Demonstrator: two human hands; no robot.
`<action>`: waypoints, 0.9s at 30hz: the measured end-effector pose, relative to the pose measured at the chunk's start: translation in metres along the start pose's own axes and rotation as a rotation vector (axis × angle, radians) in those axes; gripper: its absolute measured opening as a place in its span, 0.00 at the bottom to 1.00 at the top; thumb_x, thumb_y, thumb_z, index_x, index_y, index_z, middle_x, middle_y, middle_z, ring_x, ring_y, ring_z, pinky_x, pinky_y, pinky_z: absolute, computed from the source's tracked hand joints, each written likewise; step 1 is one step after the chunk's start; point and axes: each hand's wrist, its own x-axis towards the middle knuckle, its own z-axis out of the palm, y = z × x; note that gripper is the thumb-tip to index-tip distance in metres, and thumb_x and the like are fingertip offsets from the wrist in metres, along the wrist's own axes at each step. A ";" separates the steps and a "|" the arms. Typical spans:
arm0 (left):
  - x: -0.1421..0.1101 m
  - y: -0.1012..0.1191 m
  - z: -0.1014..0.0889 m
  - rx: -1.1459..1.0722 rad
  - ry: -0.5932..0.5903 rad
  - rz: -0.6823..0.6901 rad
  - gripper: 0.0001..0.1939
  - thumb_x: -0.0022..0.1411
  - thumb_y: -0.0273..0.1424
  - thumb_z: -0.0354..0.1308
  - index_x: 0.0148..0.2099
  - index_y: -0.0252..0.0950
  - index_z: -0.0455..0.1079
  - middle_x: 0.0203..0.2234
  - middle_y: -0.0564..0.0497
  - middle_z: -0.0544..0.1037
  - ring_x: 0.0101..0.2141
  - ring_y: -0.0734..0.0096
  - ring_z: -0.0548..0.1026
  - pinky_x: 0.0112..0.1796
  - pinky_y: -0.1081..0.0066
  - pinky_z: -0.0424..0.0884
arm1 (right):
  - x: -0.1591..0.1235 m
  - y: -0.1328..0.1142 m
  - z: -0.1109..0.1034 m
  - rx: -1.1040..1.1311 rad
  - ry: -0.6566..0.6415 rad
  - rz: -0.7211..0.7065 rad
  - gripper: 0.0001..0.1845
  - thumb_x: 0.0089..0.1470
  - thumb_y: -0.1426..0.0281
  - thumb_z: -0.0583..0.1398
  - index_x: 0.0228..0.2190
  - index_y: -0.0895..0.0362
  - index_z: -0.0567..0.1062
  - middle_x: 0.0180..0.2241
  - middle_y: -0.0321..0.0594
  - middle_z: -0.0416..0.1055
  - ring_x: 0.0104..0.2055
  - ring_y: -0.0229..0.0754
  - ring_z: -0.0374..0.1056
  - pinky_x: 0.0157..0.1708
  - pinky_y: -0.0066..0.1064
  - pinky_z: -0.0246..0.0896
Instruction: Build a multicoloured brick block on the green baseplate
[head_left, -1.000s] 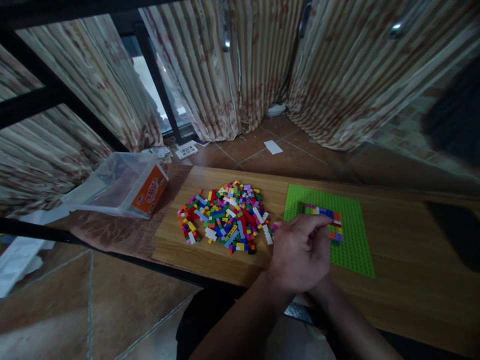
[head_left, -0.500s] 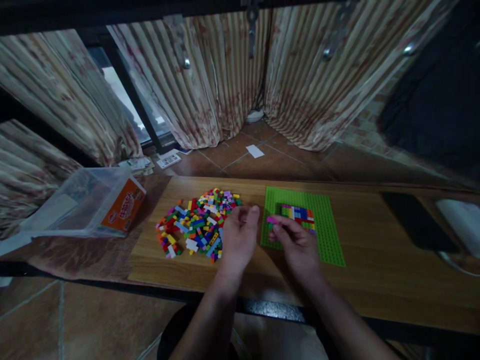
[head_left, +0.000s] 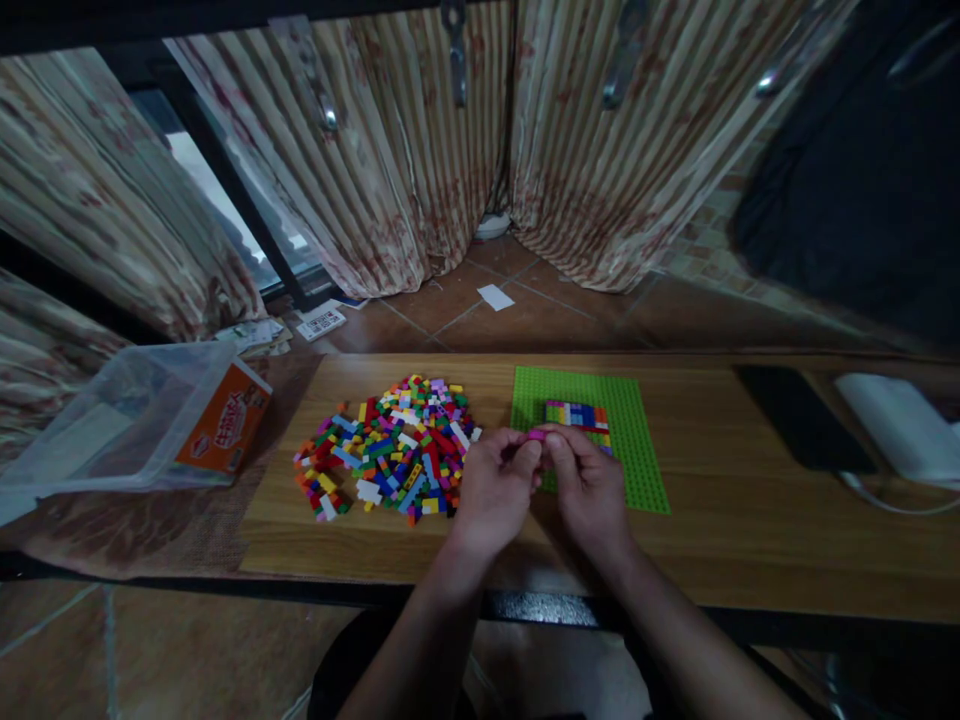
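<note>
The wooden tabletop (head_left: 750, 540) holds bricks (head_left: 397, 450) and a baseplate (head_left: 636, 445) the right hand (head_left: 596, 490) partly hides.

Near the surface's (head_left: 750, 540) far edge I see a black phone (head_left: 799, 415), a white device (head_left: 892, 425) beside it; striped curtains (head_left: 405, 160) hang beyond.

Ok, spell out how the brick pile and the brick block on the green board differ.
The brick pile is jumbled; the brick block is packed neatly, side by side. The pile spreads wider; the block is smaller. The pile lies on the wooden table; the block sits on the green board. Both mix many colours.
</note>
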 end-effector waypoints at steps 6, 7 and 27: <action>-0.001 -0.001 -0.011 0.430 0.027 0.075 0.07 0.62 0.30 0.53 0.33 0.35 0.69 0.25 0.54 0.74 0.24 0.75 0.71 0.27 0.76 0.65 | 0.008 -0.003 -0.023 -0.008 0.071 0.098 0.14 0.59 0.60 0.56 0.36 0.55 0.77 0.29 0.38 0.76 0.28 0.38 0.71 0.31 0.31 0.67; -0.001 -0.001 -0.017 0.569 0.039 0.093 0.06 0.61 0.29 0.53 0.32 0.35 0.70 0.24 0.53 0.73 0.25 0.74 0.71 0.28 0.75 0.64 | 0.010 0.000 -0.032 0.013 0.089 0.138 0.14 0.58 0.59 0.57 0.37 0.55 0.78 0.29 0.38 0.76 0.28 0.38 0.71 0.31 0.32 0.67; 0.001 0.005 -0.046 1.335 0.075 -0.078 0.07 0.60 0.27 0.54 0.39 0.36 0.72 0.31 0.47 0.80 0.35 0.61 0.77 0.36 0.69 0.66 | -0.006 0.027 -0.081 -0.069 0.005 0.307 0.17 0.52 0.57 0.60 0.37 0.56 0.80 0.33 0.42 0.77 0.30 0.40 0.70 0.32 0.33 0.66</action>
